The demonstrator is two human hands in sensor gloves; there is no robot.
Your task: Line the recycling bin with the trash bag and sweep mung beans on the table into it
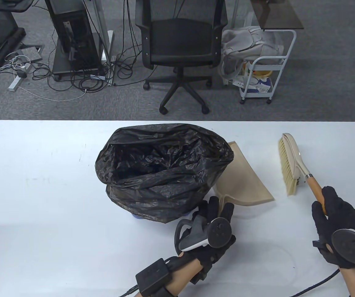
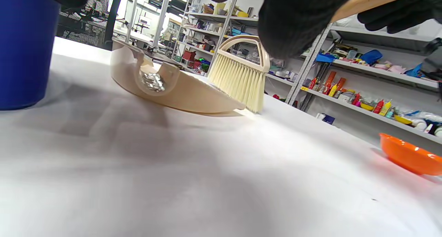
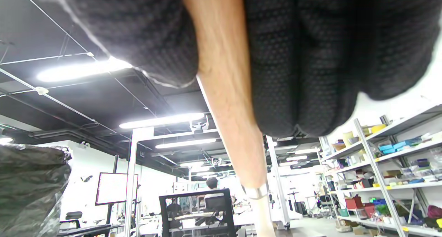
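Two hands are working beside the bag-lined bin [image 1: 162,167]: the right hand [image 1: 338,222] is gripping the brush [image 1: 292,164] handle, the left hand [image 1: 211,229] is resting open-fingered by the dustpan [image 1: 245,179], and an unsteadied dustpan is risking sliding across the surface.

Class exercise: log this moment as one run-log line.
bin: lined with trash bag | right hand: grips brush handle | left hand: at dustpan handle, grip unclear | beans: none visible

The right hand [image 1: 335,216] is curled around a wooden handle [image 1: 315,187]; the left hand [image 1: 214,225] is laid flat, fingers extended.
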